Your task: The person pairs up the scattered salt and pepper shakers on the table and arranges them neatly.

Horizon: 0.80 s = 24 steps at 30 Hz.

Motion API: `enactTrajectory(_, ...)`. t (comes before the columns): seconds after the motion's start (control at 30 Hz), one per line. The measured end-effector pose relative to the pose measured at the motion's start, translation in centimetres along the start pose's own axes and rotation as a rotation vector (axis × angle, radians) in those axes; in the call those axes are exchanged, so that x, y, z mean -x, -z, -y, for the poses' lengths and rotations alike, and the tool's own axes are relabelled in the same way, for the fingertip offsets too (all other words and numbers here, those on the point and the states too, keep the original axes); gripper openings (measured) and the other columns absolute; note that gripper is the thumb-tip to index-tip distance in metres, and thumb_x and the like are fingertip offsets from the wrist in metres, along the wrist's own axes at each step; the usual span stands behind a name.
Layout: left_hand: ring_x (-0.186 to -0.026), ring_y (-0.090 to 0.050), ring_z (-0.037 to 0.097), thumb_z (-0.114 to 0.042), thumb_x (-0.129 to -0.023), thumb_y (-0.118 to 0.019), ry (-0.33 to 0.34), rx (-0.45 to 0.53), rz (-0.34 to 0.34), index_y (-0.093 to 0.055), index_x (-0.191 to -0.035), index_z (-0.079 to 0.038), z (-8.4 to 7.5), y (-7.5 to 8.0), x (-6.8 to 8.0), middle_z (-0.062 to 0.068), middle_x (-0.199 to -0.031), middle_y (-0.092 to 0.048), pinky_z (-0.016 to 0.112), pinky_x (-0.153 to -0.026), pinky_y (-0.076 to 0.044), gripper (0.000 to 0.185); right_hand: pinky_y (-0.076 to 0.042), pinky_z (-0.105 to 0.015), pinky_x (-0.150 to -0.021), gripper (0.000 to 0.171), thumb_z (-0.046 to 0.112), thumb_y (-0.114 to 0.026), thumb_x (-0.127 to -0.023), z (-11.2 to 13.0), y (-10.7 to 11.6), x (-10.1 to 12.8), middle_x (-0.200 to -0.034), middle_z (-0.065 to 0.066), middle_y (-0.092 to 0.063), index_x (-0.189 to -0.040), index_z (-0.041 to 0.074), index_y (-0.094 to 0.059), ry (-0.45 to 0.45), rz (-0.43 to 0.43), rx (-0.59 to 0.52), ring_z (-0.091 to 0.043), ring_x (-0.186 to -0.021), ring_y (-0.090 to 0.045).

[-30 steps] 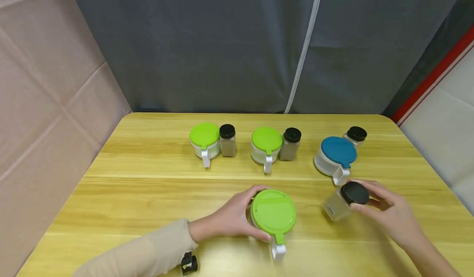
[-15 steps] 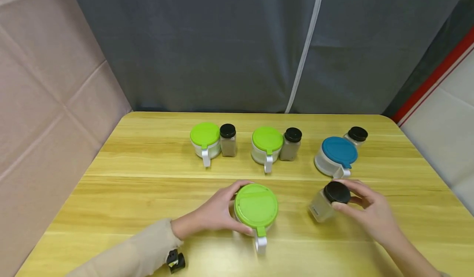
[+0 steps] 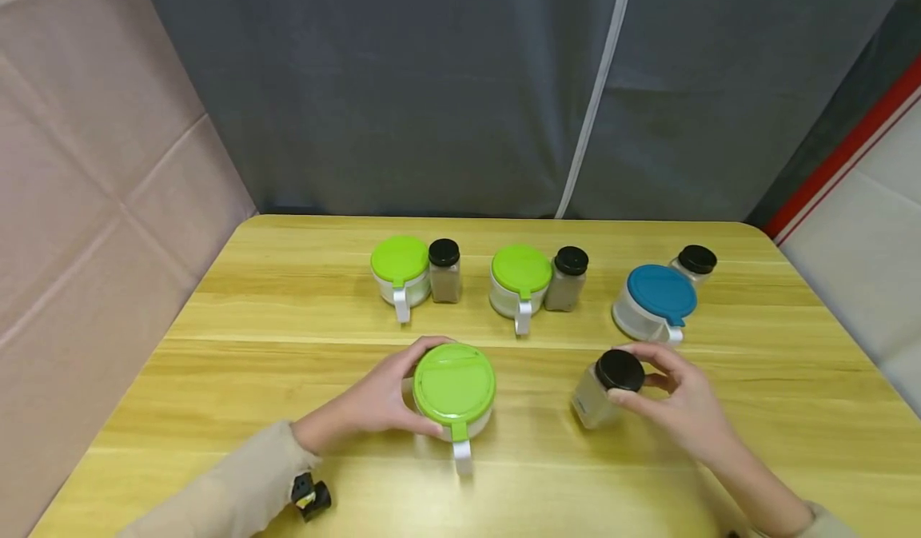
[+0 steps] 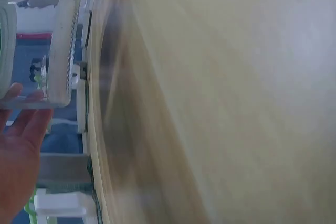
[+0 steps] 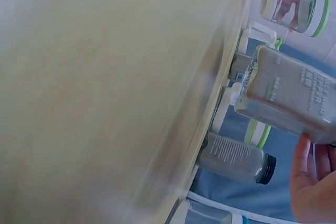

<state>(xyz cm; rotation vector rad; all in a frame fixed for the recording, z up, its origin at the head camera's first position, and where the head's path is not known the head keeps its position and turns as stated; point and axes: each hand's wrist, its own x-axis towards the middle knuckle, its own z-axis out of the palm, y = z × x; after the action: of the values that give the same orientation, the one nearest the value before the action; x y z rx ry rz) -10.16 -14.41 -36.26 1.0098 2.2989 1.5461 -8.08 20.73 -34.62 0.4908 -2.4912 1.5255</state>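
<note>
My left hand (image 3: 374, 398) grips a round clear seasoning jar (image 3: 455, 386) with a green lid and a white handle that points toward me. In the left wrist view the jar's clear body (image 4: 63, 51) is held above the table, fingers against its side. On the right, my right hand (image 3: 683, 406) pinches the black cap of a square clear spice bottle (image 3: 593, 402), which tilts in the air. The right wrist view shows printed text on this bottle (image 5: 289, 95) and its base off the tabletop. Part of its cap is hidden by my fingers.
Along the back of the wooden table (image 3: 288, 322) stand two green-lidded jars (image 3: 400, 261), each beside a black-capped bottle (image 3: 445, 282). A blue-lidded jar (image 3: 660, 292) at back right partly hides another black-capped bottle (image 3: 697, 260). A grey curtain (image 3: 396, 82) hangs behind.
Both hands have moved left together across the front of the table, carrying the green-lidded jar and the spice bottle. The back row has stayed in place.
</note>
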Motion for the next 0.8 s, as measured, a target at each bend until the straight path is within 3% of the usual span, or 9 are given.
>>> enactTrajectory(0.17, -0.112, -0.043, 0.022, -0.011, -0.056, -0.083, -0.047, 0.036, 0.025, -0.033, -0.129, -0.002, -0.9, 1.4, 0.4, 0.005, -0.123, -0.047, 0.042, -0.095, -0.030, 0.088, -0.045, -0.017, -0.070, 0.045, -0.003, -0.075, -0.066, 0.0, -0.7, -0.5, -0.101, 0.001, -0.057, -0.106, 0.001, -0.056, 0.004, 0.011, -0.017, -0.006, -0.094, -0.050)
enactTrajectory(0.37, -0.115, -0.041, 0.021, -0.020, -0.058, -0.083, -0.050, 0.041, 0.043, -0.032, -0.132, -0.011, 1.7, 2.6, 1.3, 0.003, -0.125, -0.045, 0.043, -0.098, -0.023, 0.091, -0.046, -0.019, -0.068, 0.044, 0.000, -0.076, -0.066, 0.4, -1.7, -1.2, -0.100, -0.004, -0.056, -0.105, 0.001, -0.056, 0.007, 0.029, -0.019, -0.006, -0.092, -0.050)
enactTrajectory(0.8, -0.117, -0.038, 0.024, -0.012, -0.059, -0.082, -0.013, 0.073, 0.042, -0.031, -0.133, -0.005, 3.0, 5.4, 2.8, 0.006, -0.127, -0.043, 0.033, -0.099, -0.024, 0.090, -0.048, -0.025, -0.066, 0.046, 0.009, -0.079, -0.064, 1.5, -4.7, -2.9, -0.100, -0.004, -0.056, -0.103, 0.001, -0.055, 0.008, 0.069, -0.037, -0.010, -0.091, -0.050)
